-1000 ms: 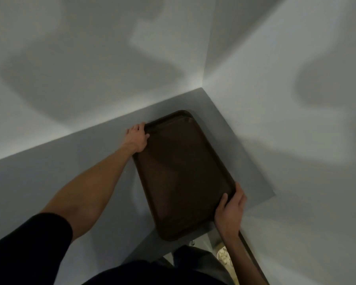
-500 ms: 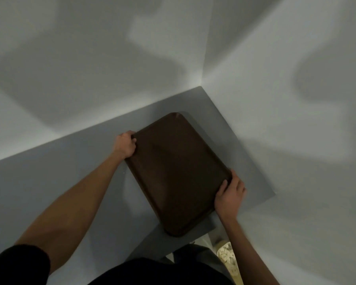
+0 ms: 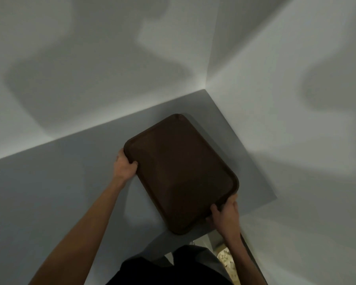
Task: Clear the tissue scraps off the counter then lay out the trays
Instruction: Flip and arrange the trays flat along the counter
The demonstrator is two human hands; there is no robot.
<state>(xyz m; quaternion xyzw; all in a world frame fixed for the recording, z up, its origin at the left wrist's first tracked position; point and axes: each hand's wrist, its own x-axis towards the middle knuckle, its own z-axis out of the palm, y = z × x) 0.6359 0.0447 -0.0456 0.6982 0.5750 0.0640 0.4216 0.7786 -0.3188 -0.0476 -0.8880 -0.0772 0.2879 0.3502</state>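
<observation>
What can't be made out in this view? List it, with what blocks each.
- Head view: the fingers of the left hand and right hand gripping the tray are mostly hidden under its rim.
- The counter beneath the tray is covered by it; whether the tray touches it is unclear.
- The pale speckled patch below the counter is blurred and cut off by the bottom edge.

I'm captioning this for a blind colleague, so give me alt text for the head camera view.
A person's left hand and right hand grip a dark brown tray at opposite edges, over a grey counter in a corner of white walls.
</observation>
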